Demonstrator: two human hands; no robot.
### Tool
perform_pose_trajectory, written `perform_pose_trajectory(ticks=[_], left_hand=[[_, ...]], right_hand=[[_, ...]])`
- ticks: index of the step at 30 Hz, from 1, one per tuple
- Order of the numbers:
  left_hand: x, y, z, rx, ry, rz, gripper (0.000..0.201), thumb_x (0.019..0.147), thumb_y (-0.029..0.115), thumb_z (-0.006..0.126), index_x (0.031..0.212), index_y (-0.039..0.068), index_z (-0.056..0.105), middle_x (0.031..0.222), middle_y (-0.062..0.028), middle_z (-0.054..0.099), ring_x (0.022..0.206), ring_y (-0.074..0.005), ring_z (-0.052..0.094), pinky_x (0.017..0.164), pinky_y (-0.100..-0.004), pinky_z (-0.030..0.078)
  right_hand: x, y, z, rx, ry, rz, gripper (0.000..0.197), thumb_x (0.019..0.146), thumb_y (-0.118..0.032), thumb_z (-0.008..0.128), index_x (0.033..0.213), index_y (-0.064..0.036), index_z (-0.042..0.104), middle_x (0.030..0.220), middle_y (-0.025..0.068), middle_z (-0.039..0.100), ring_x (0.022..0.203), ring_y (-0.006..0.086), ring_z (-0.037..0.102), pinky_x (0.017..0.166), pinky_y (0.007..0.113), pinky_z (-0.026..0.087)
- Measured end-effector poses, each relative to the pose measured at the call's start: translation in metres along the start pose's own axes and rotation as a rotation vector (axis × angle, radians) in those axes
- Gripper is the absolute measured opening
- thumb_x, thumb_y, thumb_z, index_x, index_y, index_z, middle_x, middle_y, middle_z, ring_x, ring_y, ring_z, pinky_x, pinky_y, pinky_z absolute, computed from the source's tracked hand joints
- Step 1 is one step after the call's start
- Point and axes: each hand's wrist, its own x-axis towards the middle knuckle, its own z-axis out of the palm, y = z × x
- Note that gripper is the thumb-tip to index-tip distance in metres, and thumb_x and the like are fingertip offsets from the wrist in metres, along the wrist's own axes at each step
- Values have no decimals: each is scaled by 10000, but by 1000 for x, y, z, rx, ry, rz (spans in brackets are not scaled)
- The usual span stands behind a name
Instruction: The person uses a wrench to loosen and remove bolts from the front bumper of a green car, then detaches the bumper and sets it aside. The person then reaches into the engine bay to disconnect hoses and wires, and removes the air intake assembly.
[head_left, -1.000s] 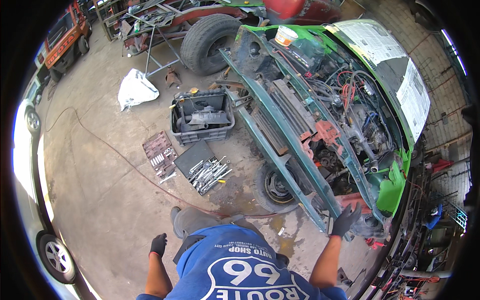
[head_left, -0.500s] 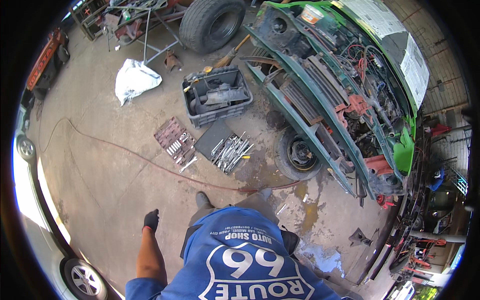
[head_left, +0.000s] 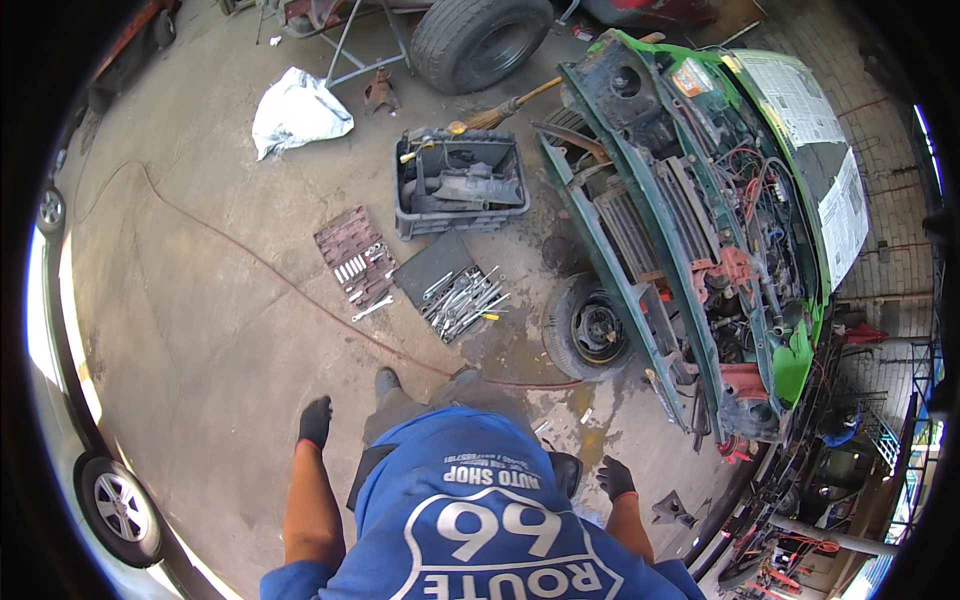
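Note:
My left hand (head_left: 315,422), in a dark glove, hangs beside my body at the left, over bare floor. Its fingers look loosely extended, with nothing in them. On the other side my right hand (head_left: 616,478), also gloved, has its fingers apart and touches nothing. Ahead on the floor lie an opened socket set case (head_left: 343,240) with shiny sockets, a loose wrench (head_left: 373,308) at its lower edge, and a dark tray (head_left: 430,268) heaped with wrenches (head_left: 468,305). Behind them stands a grey plastic crate (head_left: 462,218) holding dark car parts.
A green car front (head_left: 700,260) with an exposed engine bay fills the right. By it lies a wheel (head_left: 590,328). A red hose (head_left: 285,280) crosses the floor. Beyond are a white sack (head_left: 300,115), a broom (head_left: 492,117) and a large tyre (head_left: 480,45). A silver car (head_left: 60,440) stands left.
The view has shifted, with the crate and car front now farther right. My left hand has risen slightly, and my right hand has come into sight.

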Motion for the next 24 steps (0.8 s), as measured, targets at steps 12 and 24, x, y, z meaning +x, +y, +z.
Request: perform_pose_trajectory(ticks=[12,24], left_hand=[[-186,-1,26,-532,62,-986,493,957,472,556,1236,77,656,905,-116,683,726,-204,585,706,-464,417],[-7,87,-63,-267,-51,-629,415,969,373,568,1094,2,707,913,-124,704,756,-188,632,693,-332,502]], right_hand=[[178,-88,64,-328,-208,-1016,327,1011,-254,541,1207,-38,688,1001,71,702,855,196,679,766,345,550],[86,-22,58,110,-67,-73,392,983,-435,598,1175,-102,670,1002,100,710,809,212,669,645,370,470]])
